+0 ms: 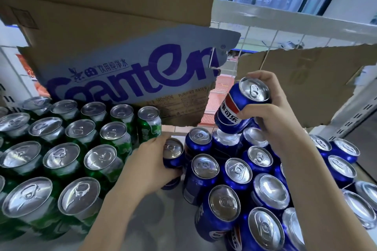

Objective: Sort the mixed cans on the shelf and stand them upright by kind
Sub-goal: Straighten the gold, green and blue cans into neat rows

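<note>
Several green cans stand upright in rows on the left of the shelf. Several blue cans stand upright in a cluster on the right. My left hand grips an upright blue can at the left edge of the blue group. My right hand holds another blue can in the air, tilted, above the back of the blue cluster, its base just over the cans below.
A grey shelf surface shows between the two groups. A large cardboard water box stands behind the green cans. A torn cardboard sheet leans at the back right, against a white wire rack.
</note>
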